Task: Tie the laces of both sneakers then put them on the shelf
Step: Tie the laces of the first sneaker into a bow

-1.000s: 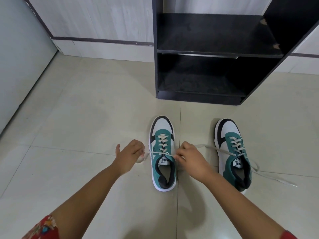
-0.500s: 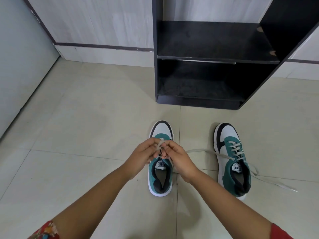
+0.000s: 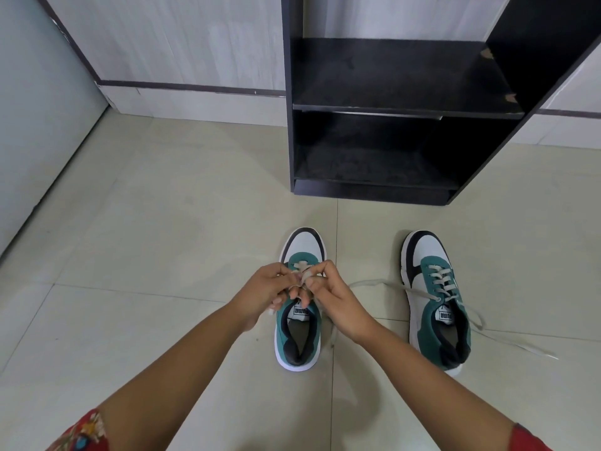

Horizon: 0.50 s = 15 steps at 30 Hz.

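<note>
Two green, white and black sneakers stand on the tiled floor, toes pointing at the shelf. Over the left sneaker (image 3: 300,333) my left hand (image 3: 265,292) and my right hand (image 3: 328,294) meet, both pinching its beige laces (image 3: 302,271) above the tongue. Most of that lacing is hidden under my fingers. The right sneaker (image 3: 435,307) sits apart to the right, its loose laces (image 3: 374,283) trailing over the floor on both sides. The black shelf (image 3: 400,107) stands just beyond the shoes with two bare boards.
A grey wall with a dark stripe (image 3: 182,86) runs behind the shelf. A pale panel (image 3: 35,131) closes the left side. Beige floor tiles (image 3: 146,229) spread to the left of the sneakers.
A second ago my hands pulled the left sneaker's laces out sideways. They have come together over the shoe and now work the laces close in.
</note>
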### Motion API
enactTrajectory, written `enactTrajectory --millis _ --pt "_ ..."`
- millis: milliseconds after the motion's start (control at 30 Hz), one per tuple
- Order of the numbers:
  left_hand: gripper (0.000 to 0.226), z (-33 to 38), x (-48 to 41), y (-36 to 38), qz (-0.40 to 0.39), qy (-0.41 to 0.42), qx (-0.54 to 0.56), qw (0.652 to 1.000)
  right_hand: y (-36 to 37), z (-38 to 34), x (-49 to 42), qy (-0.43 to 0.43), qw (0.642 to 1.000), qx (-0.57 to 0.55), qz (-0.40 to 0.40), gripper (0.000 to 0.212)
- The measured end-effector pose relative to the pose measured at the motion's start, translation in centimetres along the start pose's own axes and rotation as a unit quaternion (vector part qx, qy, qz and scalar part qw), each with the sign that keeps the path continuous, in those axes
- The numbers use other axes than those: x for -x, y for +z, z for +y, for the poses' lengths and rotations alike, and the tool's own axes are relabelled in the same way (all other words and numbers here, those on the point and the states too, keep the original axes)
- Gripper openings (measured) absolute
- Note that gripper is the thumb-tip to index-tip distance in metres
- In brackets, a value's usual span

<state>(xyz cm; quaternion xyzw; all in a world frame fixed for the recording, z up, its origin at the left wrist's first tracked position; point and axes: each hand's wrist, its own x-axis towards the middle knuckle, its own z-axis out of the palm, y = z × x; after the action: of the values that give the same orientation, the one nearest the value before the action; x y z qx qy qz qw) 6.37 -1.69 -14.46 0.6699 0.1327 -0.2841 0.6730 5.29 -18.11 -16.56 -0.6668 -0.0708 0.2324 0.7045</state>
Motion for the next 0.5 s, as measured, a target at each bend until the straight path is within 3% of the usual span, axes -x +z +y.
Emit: enactTrajectory --millis 100,200,267,300,333,400,433,467,500 --pt "0.012 0.0 0.0 0.3 -0.004 0.000 0.028 1.000 -0.1 0.3 -0.2 -0.006 1.000 0.008 0.025 0.009" --pt "0.012 0.4 0.2 0.7 -0.015 0.036 0.023 0.999 0.1 -0.2 -0.9 0.060 0.994 -0.047 0.079 0.014" --pt "0.015 0.4 0.3 0.5 0.019 0.119 -0.125 0.985 -0.1 -0.9 -1.4 0.137 0.983 -0.078 0.099 0.016" --pt "0.014 0.3 0.2 0.1 0.059 0.184 -0.274 0.942 -0.3 -1.3 -1.7 0.172 0.976 -0.091 0.093 0.017" --pt "0.012 0.1 0.1 -0.3 0.086 0.262 -0.420 0.864 -0.4 -1.5 -2.0 0.204 0.971 -0.097 0.079 0.017" --pt "0.027 -0.5 -0.2 -0.9 0.071 0.399 -0.589 0.700 -0.6 -1.8 -2.7 0.255 0.962 -0.077 0.054 0.015" --pt "0.040 -0.7 -0.2 -1.0 0.046 0.441 -0.620 0.648 -0.7 -1.8 -2.9 0.269 0.960 -0.065 0.042 0.015" --pt "0.048 -0.8 -0.3 -1.1 0.033 0.463 -0.634 0.618 -0.8 -1.6 -3.1 0.277 0.958 -0.068 0.032 0.015" --pt "0.050 -0.8 -0.4 -1.3 0.030 0.466 -0.637 0.613 -0.9 -1.6 -3.1 0.276 0.958 -0.078 0.018 0.017"
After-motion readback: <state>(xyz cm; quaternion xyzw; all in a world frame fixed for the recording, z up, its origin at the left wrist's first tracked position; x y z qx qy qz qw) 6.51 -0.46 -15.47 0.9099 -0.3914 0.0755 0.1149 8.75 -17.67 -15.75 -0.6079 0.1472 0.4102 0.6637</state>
